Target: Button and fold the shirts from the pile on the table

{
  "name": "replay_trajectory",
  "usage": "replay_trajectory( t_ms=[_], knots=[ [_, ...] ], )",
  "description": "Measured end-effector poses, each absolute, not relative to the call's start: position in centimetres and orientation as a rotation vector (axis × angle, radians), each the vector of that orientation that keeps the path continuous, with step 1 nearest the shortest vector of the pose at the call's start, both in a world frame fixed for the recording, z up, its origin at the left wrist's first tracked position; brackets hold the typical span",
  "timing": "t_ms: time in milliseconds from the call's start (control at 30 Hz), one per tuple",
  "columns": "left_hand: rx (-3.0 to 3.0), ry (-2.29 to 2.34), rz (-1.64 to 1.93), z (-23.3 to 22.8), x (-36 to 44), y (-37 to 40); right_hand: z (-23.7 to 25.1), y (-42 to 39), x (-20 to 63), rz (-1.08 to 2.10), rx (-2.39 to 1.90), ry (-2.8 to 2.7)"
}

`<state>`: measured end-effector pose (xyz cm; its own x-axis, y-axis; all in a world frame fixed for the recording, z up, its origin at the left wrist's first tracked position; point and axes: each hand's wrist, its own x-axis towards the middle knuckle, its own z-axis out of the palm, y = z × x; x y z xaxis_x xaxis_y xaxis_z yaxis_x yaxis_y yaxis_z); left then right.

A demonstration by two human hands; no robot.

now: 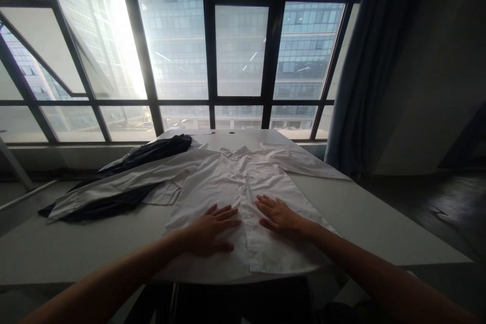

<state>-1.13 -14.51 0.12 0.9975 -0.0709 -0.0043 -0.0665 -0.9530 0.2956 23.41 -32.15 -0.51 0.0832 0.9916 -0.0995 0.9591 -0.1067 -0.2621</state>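
White table (372, 217): left hand (211, 230) and right hand (281, 216) flat on white shirt (212, 185), each grip wide, empty.

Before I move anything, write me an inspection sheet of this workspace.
Surface: white table, reaching toward the windows.
Job's things: white shirt spread out, buttoned front up, collar at the far end, sleeves out to both sides; slight wrinkles.
Clutter: dark garment at the left, with the shirt's left-side sleeve lying across it.
Hands: left hand and right hand flat on the shirt, either side of the button strip.
Cables: nothing seen; floor dim.
Surroundings: bright glare at left, blue curtain at right.
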Motion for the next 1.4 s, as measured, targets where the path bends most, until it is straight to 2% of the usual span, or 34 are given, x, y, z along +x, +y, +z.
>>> replay_trajectory(
  t_ms=[200,300,500,767,1000,1100,1233,1400],
  knots=[
    [2.872,-0.111,0.052,-0.3,-1.0,-14.5,0.5,-30.5,24.0,0.367,-2.273,-1.979],
    [2.864,-0.161,0.142,-0.1,0.4,-13.3,1.3,-28.2,25.2,0.207,-2.315,-1.908],
    [2.884,0.295,0.286,0.8,7.6,-7.1,1.1,-19.9,29.0,0.049,-2.501,-1.751],
    [2.928,0.544,0.034,-1.1,12.3,0.8,-1.0,-15.3,31.2,0.276,-2.511,-1.757],
    [2.884,0.501,-0.265,0.1,14.0,1.1,0.6,-13.9,33.1,0.398,-2.477,-1.813],
    [2.911,0.468,-0.183,0.8,14.0,1.7,0.9,-13.9,33.1,0.395,-2.486,-1.819],
    [2.931,0.802,0.029,0.7,13.5,4.8,2.1,-14.0,33.2,0.552,-2.501,-1.891],
    [2.898,0.944,-0.050,-0.5,13.1,8.2,2.6,-11.4,34.4,0.201,-2.521,-1.720]
  ],
)
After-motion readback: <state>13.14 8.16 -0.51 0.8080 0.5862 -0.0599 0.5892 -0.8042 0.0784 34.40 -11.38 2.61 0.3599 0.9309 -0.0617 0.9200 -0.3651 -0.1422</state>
